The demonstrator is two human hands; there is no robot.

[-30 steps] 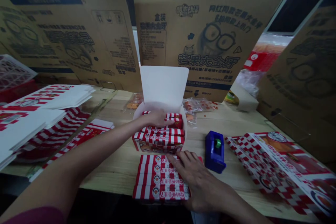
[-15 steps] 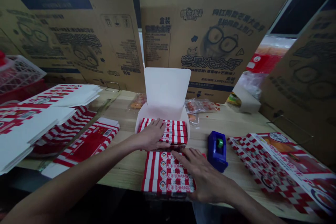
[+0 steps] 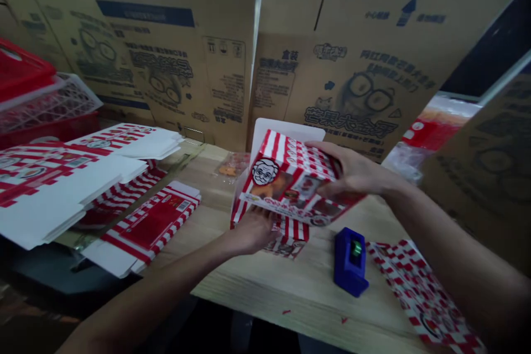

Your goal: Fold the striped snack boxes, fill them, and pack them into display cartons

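A red-and-white striped carton (image 3: 290, 182) with a cartoon face on it is tilted up above the wooden table (image 3: 298, 287). My right hand (image 3: 352, 171) grips its upper right side from above, fingers curled over the edge. Under the carton's lower left corner my left hand (image 3: 253, 229) is closed against the bottom. A white flap (image 3: 265, 130) of the carton stands up behind it. More striped packaging (image 3: 290, 238) lies beneath the carton on the table.
A blue tape dispenser (image 3: 350, 260) sits right of the carton. Flat striped carton blanks lie stacked at the left (image 3: 62, 182) and at the right front (image 3: 418, 293). Large brown cardboard boxes (image 3: 340, 66) wall the back. Red and white crates (image 3: 37, 99) stand far left.
The open carton that lay flat with striped packs inside has been closed and lifted, tilted toward me. My right hand moved from the packs on the table up onto the carton. The camera shifted right.
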